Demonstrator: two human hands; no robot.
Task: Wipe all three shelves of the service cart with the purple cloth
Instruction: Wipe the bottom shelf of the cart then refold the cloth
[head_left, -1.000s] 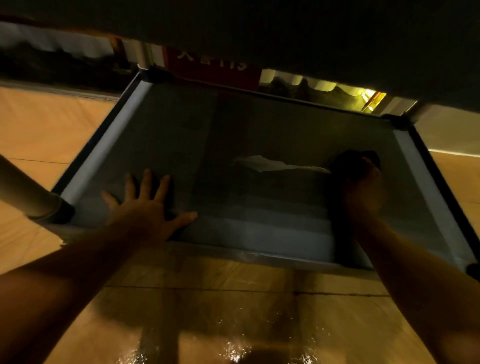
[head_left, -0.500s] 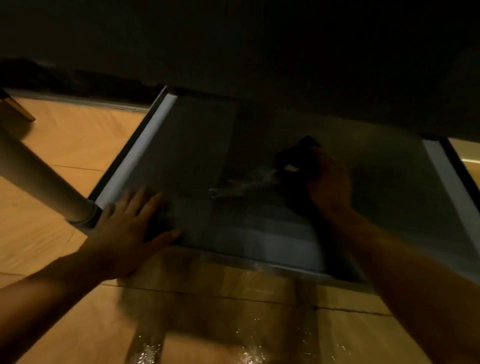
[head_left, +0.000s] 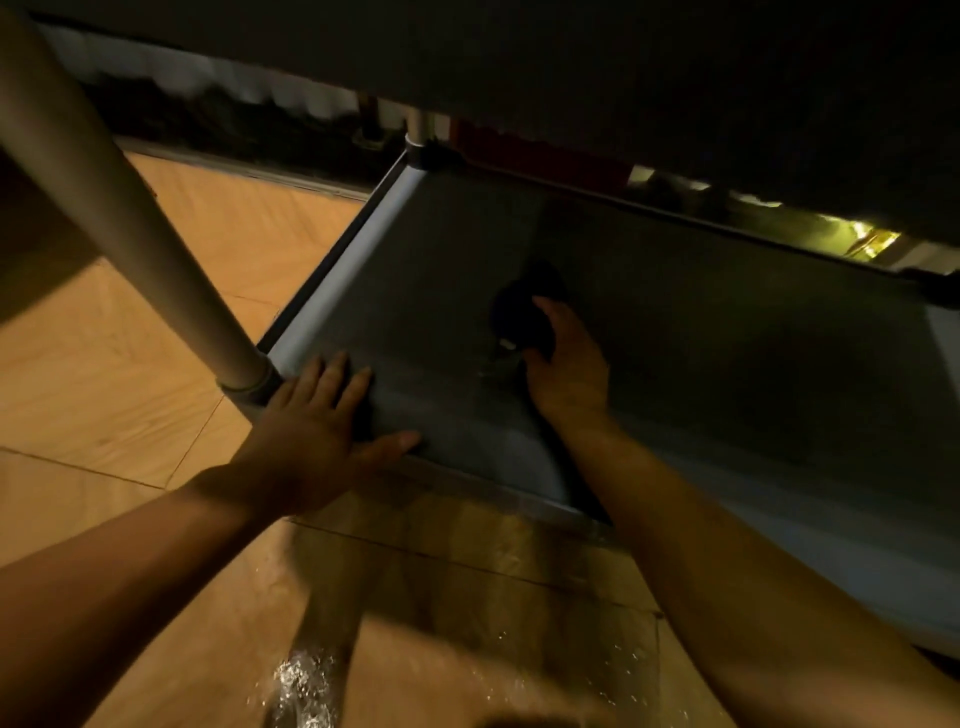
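Observation:
The bottom shelf (head_left: 727, 364) of the service cart is a dim grey metal tray seen from above, under the dark underside of the shelf over it (head_left: 623, 78). My right hand (head_left: 569, 371) presses a bunched cloth (head_left: 522, 317), which looks almost black in this light, onto the middle of the shelf's left half. My left hand (head_left: 317, 431) lies flat with fingers spread on the shelf's near left corner, beside the cart's leg post (head_left: 119, 208).
A wooden floor (head_left: 104, 364) lies to the left of and in front of the cart, with a shiny wet-looking patch (head_left: 301, 680) near the bottom edge. Dark clutter and a red item (head_left: 540, 156) sit beyond the cart's far edge.
My right hand has slid the cloth from the right side of the shelf leftward to its left half. My left hand has shifted toward the near left corner by the post.

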